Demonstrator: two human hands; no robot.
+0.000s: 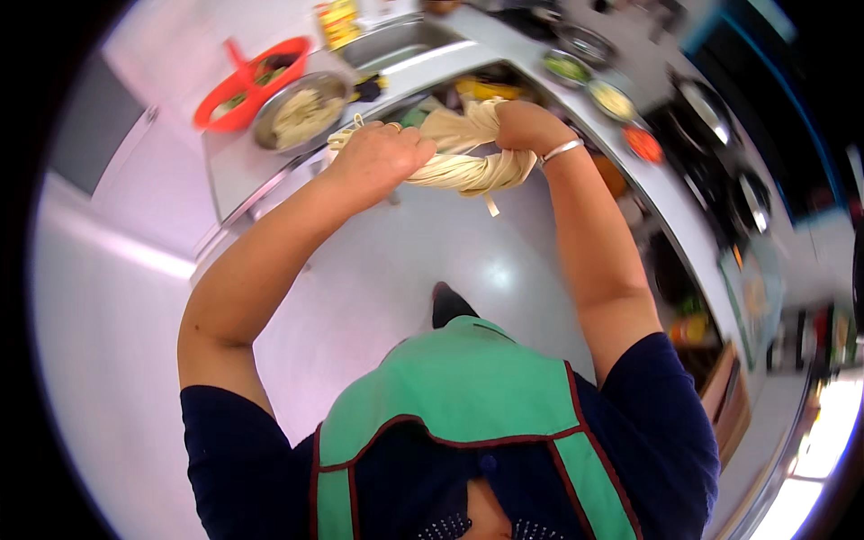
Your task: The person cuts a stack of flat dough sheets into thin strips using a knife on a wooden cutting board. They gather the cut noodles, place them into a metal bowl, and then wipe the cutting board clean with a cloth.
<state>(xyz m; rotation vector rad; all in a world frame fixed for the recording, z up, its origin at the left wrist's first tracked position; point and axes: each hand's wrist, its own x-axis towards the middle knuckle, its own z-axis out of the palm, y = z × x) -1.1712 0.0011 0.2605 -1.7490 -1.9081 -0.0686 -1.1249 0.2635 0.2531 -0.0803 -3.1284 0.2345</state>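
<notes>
Both my hands hold a bunched cream cloth [472, 171] out in front of me, above the floor. My left hand [382, 157] is closed round one end, where cords or loose strips stick out past the fingers. At the other end, my right hand [531, 128] grips the cloth, its fingertips mostly hidden in the folds. Between the hands the fabric hangs in twisted folds round a gap, and a small pale tag dangles below. A bracelet [562, 150] circles my right wrist.
On the left counter stand a metal bowl [261, 135] of pale shredded food and a red divided basket [200, 115]. Behind them is a steel sink [405, 43]. Bowls of chopped green, pale yellow and orange-red food [643, 144] line the right counter beside a dark stove [688, 148].
</notes>
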